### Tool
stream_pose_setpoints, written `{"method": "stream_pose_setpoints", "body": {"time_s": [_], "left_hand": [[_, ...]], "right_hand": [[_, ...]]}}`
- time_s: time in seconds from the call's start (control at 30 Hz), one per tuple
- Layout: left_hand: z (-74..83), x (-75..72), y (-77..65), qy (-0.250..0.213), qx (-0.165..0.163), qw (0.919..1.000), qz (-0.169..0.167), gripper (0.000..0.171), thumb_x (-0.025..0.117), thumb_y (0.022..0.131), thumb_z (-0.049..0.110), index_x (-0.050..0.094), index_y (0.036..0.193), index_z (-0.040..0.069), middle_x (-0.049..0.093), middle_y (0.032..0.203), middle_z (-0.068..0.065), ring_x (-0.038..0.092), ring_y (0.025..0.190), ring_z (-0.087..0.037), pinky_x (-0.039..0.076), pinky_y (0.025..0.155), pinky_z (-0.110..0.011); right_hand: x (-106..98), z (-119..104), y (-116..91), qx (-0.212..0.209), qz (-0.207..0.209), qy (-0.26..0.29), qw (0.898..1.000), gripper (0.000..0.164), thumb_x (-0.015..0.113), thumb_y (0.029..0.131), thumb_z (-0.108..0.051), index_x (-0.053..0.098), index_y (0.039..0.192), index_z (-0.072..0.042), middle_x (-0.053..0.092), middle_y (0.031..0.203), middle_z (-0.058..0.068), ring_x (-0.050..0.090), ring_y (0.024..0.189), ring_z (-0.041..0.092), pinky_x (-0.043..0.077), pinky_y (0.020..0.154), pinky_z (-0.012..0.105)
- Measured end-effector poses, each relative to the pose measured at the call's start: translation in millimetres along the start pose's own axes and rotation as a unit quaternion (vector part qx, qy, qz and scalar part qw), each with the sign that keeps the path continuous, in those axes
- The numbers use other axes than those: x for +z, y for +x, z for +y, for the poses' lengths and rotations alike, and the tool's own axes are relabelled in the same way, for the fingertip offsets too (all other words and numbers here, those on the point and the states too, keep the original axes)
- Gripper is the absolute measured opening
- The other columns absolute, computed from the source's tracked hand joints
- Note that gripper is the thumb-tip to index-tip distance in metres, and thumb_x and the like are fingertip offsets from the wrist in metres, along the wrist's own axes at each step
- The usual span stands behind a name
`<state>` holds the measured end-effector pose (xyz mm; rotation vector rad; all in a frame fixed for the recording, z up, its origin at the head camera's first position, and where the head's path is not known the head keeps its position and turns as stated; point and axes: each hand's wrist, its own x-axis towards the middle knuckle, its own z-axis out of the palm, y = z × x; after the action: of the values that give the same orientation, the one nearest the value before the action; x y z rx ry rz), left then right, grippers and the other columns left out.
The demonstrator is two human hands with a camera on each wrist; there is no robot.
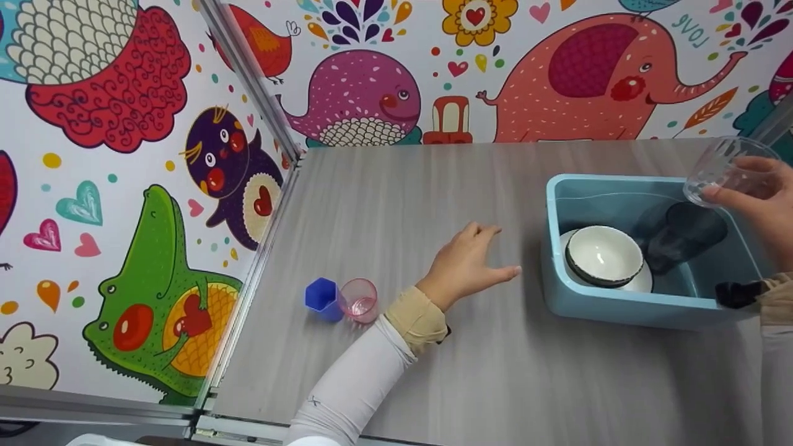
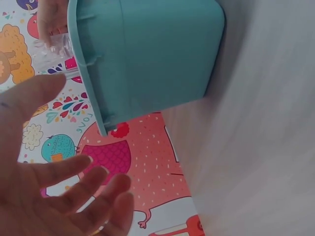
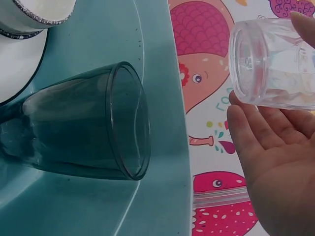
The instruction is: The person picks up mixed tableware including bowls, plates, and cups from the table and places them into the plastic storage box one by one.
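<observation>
My right hand [image 1: 767, 201] holds a clear cup [image 1: 722, 170] tilted over the far right corner of a light blue plastic bin [image 1: 619, 308]. In the right wrist view the thumb and fingers lie around the cup's side. Inside the bin, a dark see-through tumbler [image 3: 74, 128] lies on its side. Beside it, stacked white bowls with dark rims [image 1: 604, 254] sit on a white plate [image 1: 641, 282]. My left hand [image 1: 464, 263] hovers left of the bin, thumb and fingers spread, holding nothing; the left wrist view shows it near the bin's outer wall.
To the left on the grey wood-look table [image 1: 396, 198] stand a blue hexagonal cup [image 1: 323, 298] and a pink see-through cup [image 1: 359, 300], side by side near my left forearm. Cartoon-printed panels [image 1: 248, 87] with metal edging rise at the back and left.
</observation>
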<state>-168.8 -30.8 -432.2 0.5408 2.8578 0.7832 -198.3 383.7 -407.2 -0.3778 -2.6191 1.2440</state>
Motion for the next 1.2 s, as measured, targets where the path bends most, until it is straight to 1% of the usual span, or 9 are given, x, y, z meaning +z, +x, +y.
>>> {"method": "stream_pose_setpoints", "body": {"time_s": [0.1, 0.2, 0.3, 0.43, 0.6, 0.77, 0.9, 1.0, 1.2], "left_hand": [[-0.6, -0.3, -0.8, 0.000, -0.005, 1.0000, 0.000, 0.075, 0.074, 0.085, 0.057, 0.051, 0.147, 0.021, 0.057, 0.137, -0.002, 0.059, 0.121, -0.015, 0.054, 0.101, -0.031], [-3.1, -0.8, -1.8, -0.002, -0.008, 1.0000, 0.000, 0.074, 0.074, 0.086, 0.058, 0.052, 0.147, 0.021, 0.058, 0.138, -0.001, 0.059, 0.123, -0.015, 0.054, 0.102, -0.033], [-6.4, -1.3, -3.5, 0.001, -0.006, 1.0000, 0.001, 0.074, 0.073, 0.086, 0.058, 0.053, 0.146, 0.020, 0.059, 0.138, -0.002, 0.059, 0.123, -0.016, 0.054, 0.102, -0.034], [-11.6, -2.1, -5.6, 0.011, -0.005, 0.9999, 0.005, 0.072, 0.071, 0.087, 0.058, 0.053, 0.146, 0.020, 0.060, 0.138, -0.001, 0.059, 0.124, -0.017, 0.054, 0.102, -0.036], [-17.9, -3.2, -7.7, 0.014, -0.009, 0.9998, 0.007, 0.071, 0.071, 0.088, 0.058, 0.054, 0.145, 0.020, 0.060, 0.139, -0.002, 0.059, 0.125, -0.018, 0.054, 0.102, -0.038], [-22.4, -3.0, -9.4, 0.024, -0.014, 0.9996, 0.002, 0.071, 0.070, 0.088, 0.058, 0.054, 0.145, 0.020, 0.060, 0.138, -0.002, 0.059, 0.125, -0.018, 0.054, 0.101, -0.038], [-27.0, -1.5, -10.9, 0.028, -0.015, 0.9995, -0.001, 0.070, 0.070, 0.088, 0.059, 0.054, 0.145, 0.021, 0.061, 0.137, -0.001, 0.059, 0.124, -0.019, 0.054, 0.100, -0.038], [-32.2, -1.4, -12.8, 0.023, -0.018, 0.9996, 0.002, 0.070, 0.070, 0.088, 0.058, 0.054, 0.145, 0.021, 0.061, 0.136, -0.002, 0.059, 0.124, -0.018, 0.054, 0.101, -0.038], [-41.9, -6.2, -17.1, 0.012, -0.026, 0.9996, 0.005, 0.070, 0.070, 0.089, 0.057, 0.054, 0.145, 0.019, 0.059, 0.140, -0.003, 0.058, 0.128, -0.021, 0.052, 0.104, -0.039]], "right_hand": [[0.5, 5.1, 4.4, 0.006, -0.007, -0.002, 1.000, 0.067, 0.068, 0.093, -0.048, 0.038, 0.152, -0.032, 0.039, 0.105, -0.031, 0.040, 0.095, -0.004, 0.042, 0.107, 0.024], [1.8, 10.1, 8.3, 0.015, -0.014, 0.005, 1.000, 0.069, 0.068, 0.093, -0.048, 0.036, 0.152, -0.033, 0.038, 0.109, -0.031, 0.038, 0.096, -0.005, 0.034, 0.121, 0.042], [3.7, 14.0, 11.1, 0.023, -0.019, 0.007, 1.000, 0.070, 0.067, 0.093, -0.050, 0.034, 0.153, -0.034, 0.043, 0.121, -0.022, 0.037, 0.097, -0.006, 0.028, 0.124, 0.051], [5.5, 16.3, 12.8, 0.026, -0.022, 0.008, 0.999, 0.071, 0.066, 0.094, -0.050, 0.032, 0.154, -0.034, 0.043, 0.132, -0.013, 0.036, 0.103, -0.003, 0.024, 0.125, 0.052], [5.6, 15.7, 13.5, 0.015, -0.017, 0.011, 1.000, 0.068, 0.068, 0.094, -0.045, 0.033, 0.152, -0.032, 0.036, 0.110, -0.030, 0.035, 0.098, -0.005, 0.028, 0.123, 0.045], [4.7, 13.0, 15.9, 0.009, -0.014, 0.000, 1.000, 0.074, 0.069, 0.094, -0.045, 0.032, 0.155, -0.027, 0.035, 0.105, -0.031, 0.036, 0.095, -0.006, 0.030, 0.123, 0.046], [5.7, 14.7, 20.1, 0.007, -0.014, -0.006, 1.000, 0.079, 0.069, 0.094, -0.044, 0.024, 0.158, -0.032, 0.046, 0.129, -0.012, 0.038, 0.099, -0.003, 0.031, 0.122, 0.052], [9.0, 17.8, 23.1, 0.004, -0.020, -0.004, 1.000, 0.079, 0.067, 0.096, -0.039, 0.020, 0.159, -0.036, 0.036, 0.151, 0.009, 0.041, 0.114, 0.010, 0.028, 0.123, 0.053], [17.6, 23.7, 21.5, 0.014, -0.028, -0.016, 0.999, 0.076, 0.064, 0.097, -0.031, 0.020, 0.160, -0.024, 0.031, 0.156, 0.022, 0.037, 0.124, 0.021, 0.028, 0.124, 0.050]]}}
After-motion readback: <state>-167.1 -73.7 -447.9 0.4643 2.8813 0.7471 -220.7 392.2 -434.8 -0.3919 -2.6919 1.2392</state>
